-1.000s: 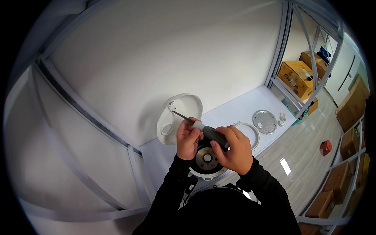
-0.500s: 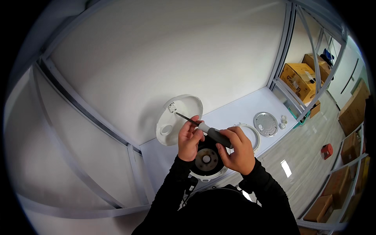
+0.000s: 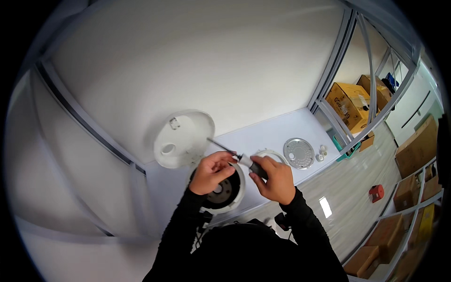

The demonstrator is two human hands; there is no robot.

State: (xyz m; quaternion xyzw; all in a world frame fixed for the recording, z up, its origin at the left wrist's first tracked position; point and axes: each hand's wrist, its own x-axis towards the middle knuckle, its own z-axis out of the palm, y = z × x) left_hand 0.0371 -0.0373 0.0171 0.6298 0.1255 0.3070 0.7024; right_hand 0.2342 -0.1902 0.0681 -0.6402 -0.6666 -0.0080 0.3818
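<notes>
My right hand (image 3: 276, 178) is closed around the grey and black handle of a screwdriver (image 3: 245, 160). The thin shaft points up and left toward the raised white lid. My left hand (image 3: 209, 175) is by the shaft, its fingers curled and its thumb apart; the fingertips are close to the shaft, perhaps touching it. Below the left hand sits a round white appliance body (image 3: 238, 199), like a rice cooker, with a dark inside and a metal plate at its bottom. Its lid (image 3: 190, 136) stands up behind it, partly against the wall side.
A white ring (image 3: 281, 156) lies behind my right hand on the white table (image 3: 263, 129). Beyond it are a perforated metal disc (image 3: 305, 157) and small white parts (image 3: 322, 151). Cardboard boxes (image 3: 350, 105), a teal basket (image 3: 350, 152) and a red object (image 3: 376, 193) are at the right.
The view has shifted, so the table and appliance sit further left. My left hand has moved back along the screwdriver shaft toward the handle; the right hand keeps its grip.
</notes>
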